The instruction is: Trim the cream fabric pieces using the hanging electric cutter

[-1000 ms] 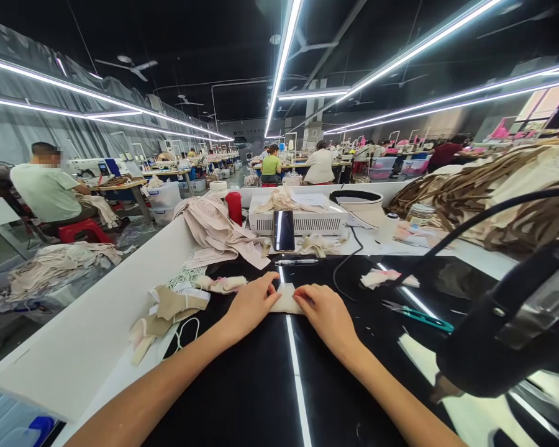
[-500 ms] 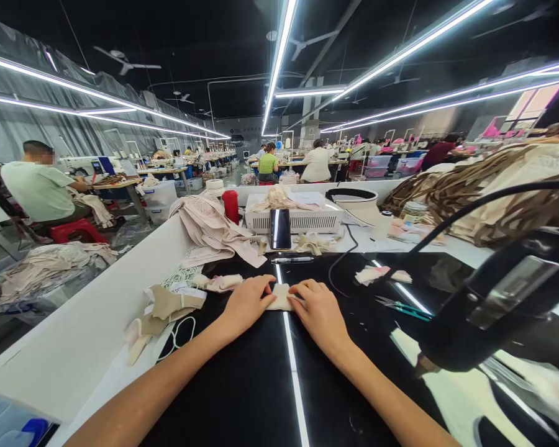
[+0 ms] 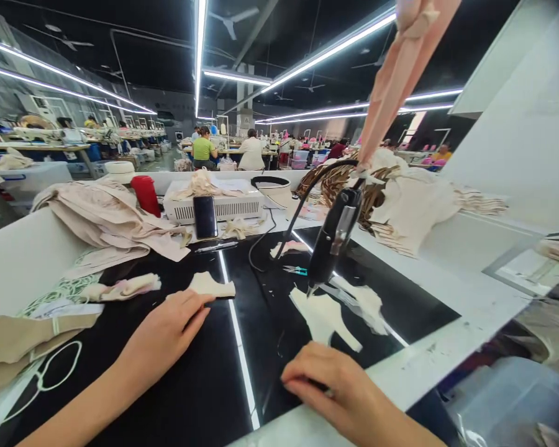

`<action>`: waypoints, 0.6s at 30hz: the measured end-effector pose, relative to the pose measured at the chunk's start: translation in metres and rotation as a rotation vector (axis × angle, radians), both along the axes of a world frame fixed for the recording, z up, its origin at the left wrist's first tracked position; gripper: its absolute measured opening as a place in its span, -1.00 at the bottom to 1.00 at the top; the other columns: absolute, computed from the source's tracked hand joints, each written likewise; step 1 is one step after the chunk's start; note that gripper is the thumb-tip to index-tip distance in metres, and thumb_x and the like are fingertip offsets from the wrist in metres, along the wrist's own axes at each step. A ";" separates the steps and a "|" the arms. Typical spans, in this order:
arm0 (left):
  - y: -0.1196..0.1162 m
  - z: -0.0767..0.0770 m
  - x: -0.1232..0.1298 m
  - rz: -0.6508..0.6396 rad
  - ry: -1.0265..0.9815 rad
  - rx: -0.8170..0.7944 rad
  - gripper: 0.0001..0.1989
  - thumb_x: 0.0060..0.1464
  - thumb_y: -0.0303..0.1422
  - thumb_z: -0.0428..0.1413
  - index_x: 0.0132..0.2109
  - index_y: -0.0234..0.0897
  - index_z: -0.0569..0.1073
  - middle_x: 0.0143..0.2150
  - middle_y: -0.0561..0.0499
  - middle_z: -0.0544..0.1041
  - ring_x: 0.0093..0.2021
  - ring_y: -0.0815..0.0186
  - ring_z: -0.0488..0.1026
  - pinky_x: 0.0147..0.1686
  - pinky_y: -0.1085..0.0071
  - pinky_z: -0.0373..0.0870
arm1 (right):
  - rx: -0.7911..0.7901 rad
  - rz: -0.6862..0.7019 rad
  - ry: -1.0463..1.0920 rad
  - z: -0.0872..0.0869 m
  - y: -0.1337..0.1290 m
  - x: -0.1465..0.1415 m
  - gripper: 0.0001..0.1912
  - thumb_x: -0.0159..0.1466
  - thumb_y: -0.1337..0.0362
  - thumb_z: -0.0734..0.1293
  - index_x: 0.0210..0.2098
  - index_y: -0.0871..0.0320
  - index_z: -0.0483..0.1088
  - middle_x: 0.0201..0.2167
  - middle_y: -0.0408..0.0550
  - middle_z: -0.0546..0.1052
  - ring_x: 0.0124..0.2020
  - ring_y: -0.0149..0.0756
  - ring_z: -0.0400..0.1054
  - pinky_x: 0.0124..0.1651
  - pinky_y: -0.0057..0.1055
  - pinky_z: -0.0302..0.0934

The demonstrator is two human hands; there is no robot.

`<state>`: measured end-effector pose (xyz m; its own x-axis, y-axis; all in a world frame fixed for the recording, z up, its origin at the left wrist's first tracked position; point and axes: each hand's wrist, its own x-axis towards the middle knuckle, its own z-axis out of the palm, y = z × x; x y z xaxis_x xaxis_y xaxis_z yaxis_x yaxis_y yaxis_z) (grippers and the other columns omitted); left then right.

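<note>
My left hand [image 3: 179, 320] is closed at the near edge of a small cream fabric piece [image 3: 212, 287], its fingers over the edge. The piece lies on the shiny black table surface. My right hand [image 3: 328, 379] hovers near the table's front edge, its fingers loosely curled and a gap showing between thumb and forefinger, with nothing visible in them. Just beyond it lies a bigger cream cut piece [image 3: 319, 313]. Above that piece a black handheld tool [image 3: 333, 239] hangs tip down from a knotted pink fabric strip [image 3: 386, 81].
Teal-handled thread snips [image 3: 295, 270] and a pale scrap [image 3: 291, 247] lie behind the tool. Beige fabric pieces [image 3: 97, 217], a red thread cone [image 3: 145, 194], a phone [image 3: 205, 217] and a white box [image 3: 242, 205] line the back. Green cord [image 3: 58, 292] and tan pieces [image 3: 32, 338] sit left.
The view has turned right. My right hand has let go of the small cream piece and moved right, toward the front edge. My left hand stays on the piece, which now lies spread wider.
</note>
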<state>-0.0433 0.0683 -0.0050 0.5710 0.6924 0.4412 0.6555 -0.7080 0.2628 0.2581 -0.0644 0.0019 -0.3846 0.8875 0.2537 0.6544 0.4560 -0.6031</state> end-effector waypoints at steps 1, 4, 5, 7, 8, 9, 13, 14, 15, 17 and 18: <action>-0.009 -0.002 0.007 -0.041 0.011 -0.009 -0.71 0.43 -0.24 -0.07 0.11 -0.14 0.49 -0.06 0.00 0.57 -0.04 0.17 0.55 0.01 0.22 0.45 | -0.034 -0.108 -0.009 -0.002 -0.004 0.017 -0.83 0.46 0.22 0.28 -0.19 0.02 0.53 -0.30 -0.14 0.60 -0.27 -0.31 0.49 -0.23 -0.43 0.35; -0.035 -0.004 0.036 -0.153 0.061 -0.068 -0.73 0.44 -0.33 -0.08 0.07 -0.12 0.49 -0.14 0.04 0.56 -0.15 0.26 0.57 -0.14 0.35 0.49 | -0.059 -0.315 -0.072 -0.009 -0.008 0.055 -0.82 0.46 0.19 0.26 -0.13 -0.01 0.52 -0.26 -0.10 0.58 -0.29 -0.27 0.50 -0.22 -0.37 0.40; -0.043 -0.004 0.047 -0.189 0.086 -0.088 -0.75 0.44 -0.36 -0.07 0.06 -0.13 0.50 -0.17 0.04 0.56 -0.19 0.27 0.57 -0.18 0.37 0.49 | -0.056 -0.336 -0.076 -0.012 -0.008 0.061 -0.83 0.45 0.20 0.27 -0.10 -0.01 0.52 -0.23 -0.09 0.58 -0.27 -0.24 0.51 -0.19 -0.34 0.41; -0.058 -0.005 0.070 -0.259 0.138 -0.106 -0.77 0.40 -0.42 -0.02 0.05 -0.14 0.49 -0.21 0.05 0.55 -0.23 0.27 0.57 -0.23 0.38 0.49 | -0.034 -0.336 -0.095 -0.018 -0.007 0.066 -0.84 0.43 0.21 0.30 -0.05 0.00 0.50 -0.19 -0.06 0.58 -0.22 -0.19 0.52 -0.15 -0.30 0.43; -0.064 -0.005 0.081 -0.290 0.159 -0.099 -0.77 0.39 -0.44 0.00 0.05 -0.14 0.49 -0.22 0.06 0.55 -0.25 0.27 0.57 -0.26 0.38 0.49 | -0.008 -0.330 -0.124 -0.022 -0.007 0.066 -0.84 0.43 0.22 0.30 -0.05 0.01 0.50 -0.19 -0.05 0.57 -0.20 -0.18 0.52 -0.15 -0.29 0.43; -0.070 -0.006 0.091 -0.323 0.181 -0.083 -0.78 0.38 -0.45 0.01 0.05 -0.15 0.49 -0.24 0.06 0.54 -0.28 0.27 0.56 -0.29 0.37 0.48 | 0.020 -0.323 -0.160 -0.025 -0.006 0.065 -0.84 0.44 0.23 0.29 -0.07 0.01 0.51 -0.19 -0.05 0.57 -0.19 -0.17 0.52 -0.16 -0.29 0.43; -0.082 -0.012 0.123 -0.376 0.236 0.053 -0.77 0.31 -0.49 0.11 0.08 -0.25 0.46 -0.27 0.05 0.55 -0.32 0.24 0.55 -0.34 0.33 0.48 | 0.090 -0.315 -0.242 -0.035 -0.005 0.060 -0.73 0.48 0.28 0.19 -0.18 0.06 0.54 -0.25 -0.03 0.56 -0.23 -0.17 0.51 -0.20 -0.27 0.42; -0.084 -0.014 0.128 -0.374 0.241 0.088 -0.75 0.29 -0.48 0.14 0.09 -0.26 0.45 -0.27 0.05 0.55 -0.32 0.24 0.55 -0.35 0.32 0.47 | 0.088 -0.315 -0.238 -0.036 -0.004 0.060 -0.71 0.49 0.29 0.17 -0.19 0.07 0.54 -0.24 -0.02 0.56 -0.23 -0.16 0.50 -0.19 -0.26 0.42; -0.085 -0.017 0.133 -0.365 0.243 0.121 -0.73 0.27 -0.45 0.18 0.10 -0.28 0.45 -0.27 0.06 0.55 -0.33 0.23 0.55 -0.37 0.31 0.47 | 0.086 -0.315 -0.235 -0.036 -0.004 0.060 -0.70 0.49 0.29 0.16 -0.18 0.07 0.54 -0.24 -0.01 0.56 -0.23 -0.16 0.50 -0.19 -0.25 0.42; -0.086 -0.021 0.139 -0.339 0.242 0.191 -0.69 0.27 -0.38 0.22 0.12 -0.31 0.43 -0.27 0.06 0.55 -0.35 0.23 0.54 -0.41 0.31 0.44 | 0.067 -0.312 -0.218 -0.033 -0.005 0.060 -0.69 0.50 0.30 0.14 -0.15 0.08 0.53 -0.23 -0.01 0.55 -0.20 -0.16 0.50 -0.16 -0.25 0.41; -0.087 -0.023 0.141 -0.330 0.243 0.225 -0.67 0.27 -0.36 0.22 0.14 -0.32 0.42 -0.28 0.05 0.55 -0.35 0.24 0.54 -0.43 0.31 0.42 | 0.050 -0.311 -0.199 -0.031 -0.005 0.060 -0.69 0.50 0.30 0.14 -0.14 0.08 0.53 -0.23 -0.01 0.55 -0.19 -0.16 0.49 -0.15 -0.25 0.40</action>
<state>0.0979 -0.0183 -0.0277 0.8499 0.3589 0.3858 0.4093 -0.9108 -0.0543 0.3183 -0.0693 -0.0293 -0.1449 0.9582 0.2467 0.8687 0.2425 -0.4319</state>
